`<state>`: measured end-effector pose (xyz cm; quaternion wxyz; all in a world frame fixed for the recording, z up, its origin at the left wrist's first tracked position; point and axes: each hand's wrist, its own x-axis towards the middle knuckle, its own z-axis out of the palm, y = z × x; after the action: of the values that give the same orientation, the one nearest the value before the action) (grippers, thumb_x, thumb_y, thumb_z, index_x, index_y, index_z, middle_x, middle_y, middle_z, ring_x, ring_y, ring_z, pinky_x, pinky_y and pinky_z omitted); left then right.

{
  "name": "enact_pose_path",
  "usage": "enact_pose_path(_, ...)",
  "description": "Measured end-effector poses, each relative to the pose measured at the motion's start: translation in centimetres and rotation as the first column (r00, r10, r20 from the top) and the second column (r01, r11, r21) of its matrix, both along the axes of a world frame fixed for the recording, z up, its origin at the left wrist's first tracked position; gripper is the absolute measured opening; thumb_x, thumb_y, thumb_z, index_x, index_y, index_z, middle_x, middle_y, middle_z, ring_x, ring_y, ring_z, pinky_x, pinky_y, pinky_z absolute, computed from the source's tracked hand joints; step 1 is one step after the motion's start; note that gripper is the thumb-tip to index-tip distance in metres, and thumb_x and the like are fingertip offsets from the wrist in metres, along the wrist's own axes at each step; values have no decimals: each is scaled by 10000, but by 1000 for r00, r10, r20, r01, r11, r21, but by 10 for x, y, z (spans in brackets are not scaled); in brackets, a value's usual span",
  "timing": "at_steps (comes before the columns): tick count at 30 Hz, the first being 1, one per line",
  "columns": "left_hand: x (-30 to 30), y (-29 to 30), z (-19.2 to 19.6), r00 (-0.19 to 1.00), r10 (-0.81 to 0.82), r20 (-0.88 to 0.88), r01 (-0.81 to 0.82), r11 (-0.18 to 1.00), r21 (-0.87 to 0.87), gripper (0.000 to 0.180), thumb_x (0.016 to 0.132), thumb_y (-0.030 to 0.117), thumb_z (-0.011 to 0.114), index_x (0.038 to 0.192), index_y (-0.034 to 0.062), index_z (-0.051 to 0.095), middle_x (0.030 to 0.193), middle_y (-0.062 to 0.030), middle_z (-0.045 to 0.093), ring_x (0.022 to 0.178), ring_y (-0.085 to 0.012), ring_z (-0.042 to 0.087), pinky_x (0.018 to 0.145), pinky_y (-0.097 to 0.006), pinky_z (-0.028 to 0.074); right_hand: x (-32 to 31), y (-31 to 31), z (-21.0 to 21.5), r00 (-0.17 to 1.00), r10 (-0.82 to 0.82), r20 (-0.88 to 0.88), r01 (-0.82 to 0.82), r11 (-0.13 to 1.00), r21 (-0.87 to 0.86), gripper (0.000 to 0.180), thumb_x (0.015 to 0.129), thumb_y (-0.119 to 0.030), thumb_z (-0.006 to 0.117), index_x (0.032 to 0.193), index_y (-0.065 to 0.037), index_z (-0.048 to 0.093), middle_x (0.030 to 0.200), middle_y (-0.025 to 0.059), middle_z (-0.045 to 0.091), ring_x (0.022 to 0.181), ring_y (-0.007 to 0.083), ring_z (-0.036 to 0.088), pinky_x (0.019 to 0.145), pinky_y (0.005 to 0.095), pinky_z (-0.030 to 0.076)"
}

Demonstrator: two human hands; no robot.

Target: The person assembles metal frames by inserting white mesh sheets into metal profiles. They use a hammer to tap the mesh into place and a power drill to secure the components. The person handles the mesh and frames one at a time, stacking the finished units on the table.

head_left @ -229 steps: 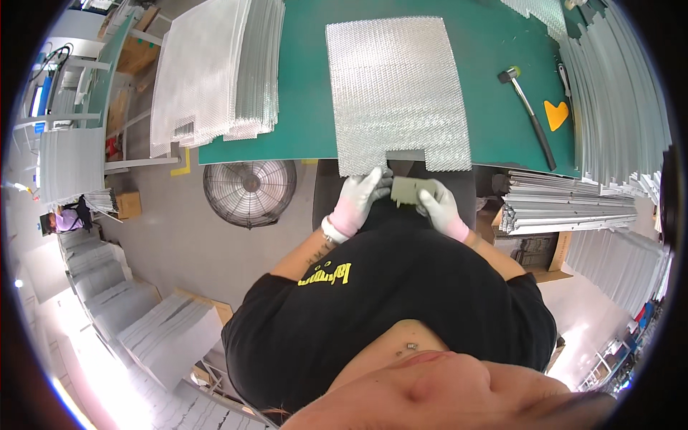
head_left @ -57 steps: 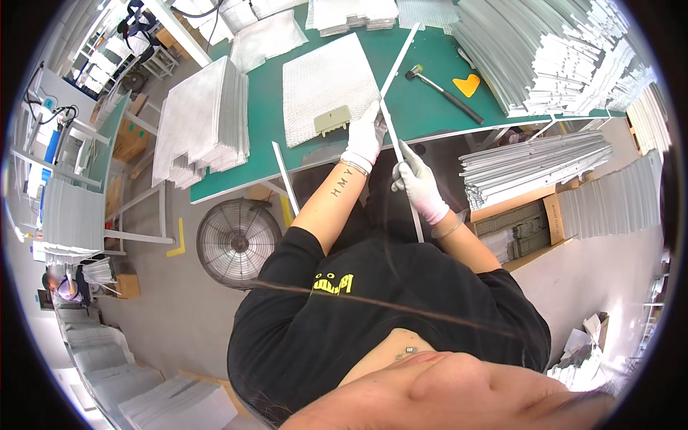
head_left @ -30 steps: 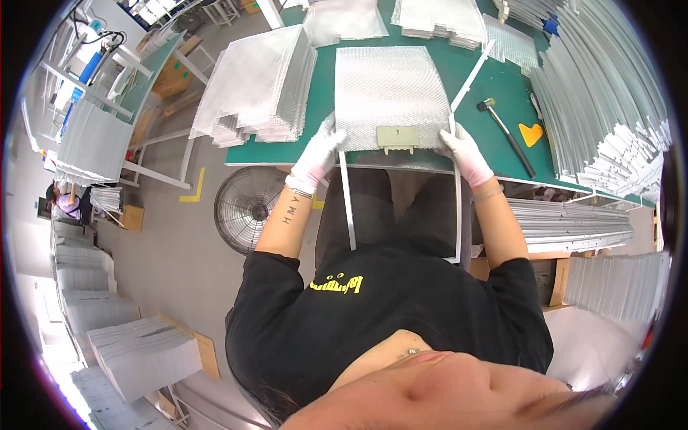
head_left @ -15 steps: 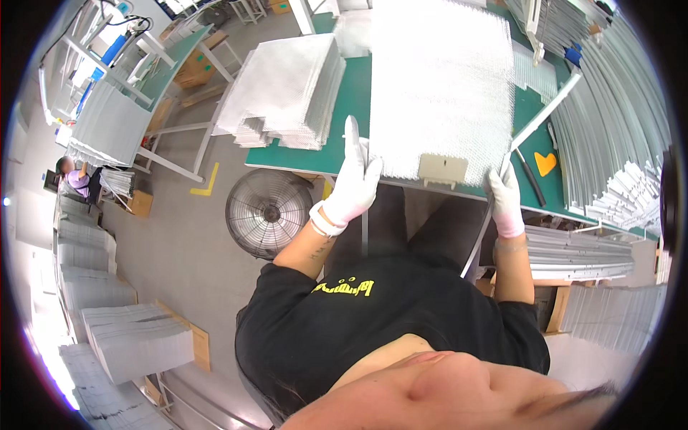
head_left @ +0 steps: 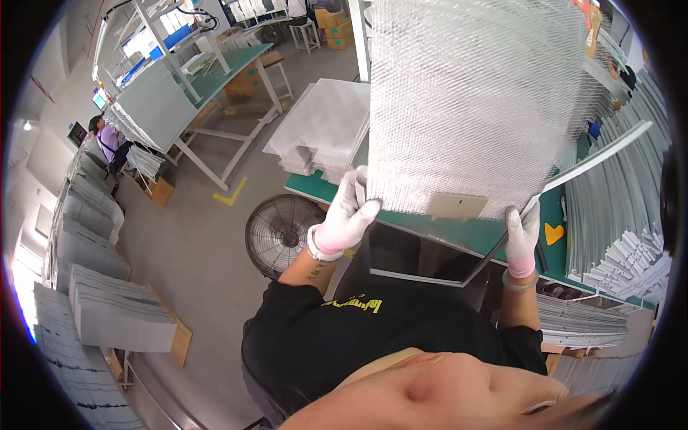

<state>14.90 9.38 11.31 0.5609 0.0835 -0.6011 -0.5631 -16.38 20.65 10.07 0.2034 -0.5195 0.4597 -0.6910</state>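
Note:
A large silvery metal mesh sheet is lifted in front of me, tilted, over the green table. A small beige plate sits at its lower edge. My gloved left hand is closed on the sheet's lower left corner, thumb toward the edge. At the lower right corner, my gloved right hand is closed on a thin frame strip and seems to hold the sheet's corner too. The frame's near bar runs below the sheet, above my lap. How sheet and frame meet is partly hidden.
Left on the table is a stack of mesh sheets. Many long pale strips stand at the right, beside an orange heart-shaped piece. A floor fan stands left of my legs. Someone in purple sits far left.
The mesh sheet has risen and come nearer, covering more of the view. The frame's near bar now shows below it. My view has shifted, and both hands keep their hold.

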Motion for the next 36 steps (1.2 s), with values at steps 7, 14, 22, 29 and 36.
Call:
enact_pose_path(7, -38, -35, 28, 993, 121, -11, -122, 987, -104, 225, 990, 124, 581, 1179, 34, 499, 965, 22, 535, 811, -38, 464, 755, -216, 409, -24, -18, 34, 992, -96, -83, 90, 994, -65, 472, 978, -53, 511, 1411, 82, 379, 1318, 116, 534, 1162, 161, 511, 1029, 310, 398)
enact_pose_path(14, -88, -66, 27, 986, 102, -132, -114, 990, -86, 163, 969, 44, 579, 1117, 54, 512, 909, 45, 492, 768, -27, 422, 704, -188, 390, -46, -30, 41, 995, -89, -53, 81, 987, -141, 530, 1007, -66, 509, 1477, 80, 312, 1412, 119, 469, 1246, 169, 465, 1082, 311, 352)
enact_pose_path(22, -116, -76, 29, 995, 47, -89, -57, 992, -114, 156, 954, 4, 558, 1087, 66, 507, 869, 44, 460, 748, -29, 402, 668, -193, 370, -65, -32, 34, 991, -130, -29, 123, 978, -167, 477, 992, -11, 506, 1445, 39, 364, 1377, 114, 535, 1251, 173, 509, 1101, 331, 359)
enact_pose_path(29, -125, -90, 9, 999, -9, -40, -1, 968, -251, 235, 966, -9, 486, 1177, 80, 436, 1036, 3, 472, 793, -39, 410, 685, -196, 385, -75, -34, 9, 996, -83, 30, 87, 976, -199, 479, 994, -35, 530, 1438, 35, 366, 1378, 105, 535, 1253, 165, 508, 1096, 328, 359)
enact_pose_path(36, -112, -102, 4, 978, -205, -36, 199, 970, -138, 308, 984, 29, 509, 1284, 65, 447, 1134, 2, 517, 918, -50, 464, 780, -210, 416, -79, -33, 5, 997, -79, -14, 76, 981, -179, 504, 996, -74, 571, 1441, 39, 360, 1393, 116, 526, 1262, 172, 505, 1092, 332, 366)
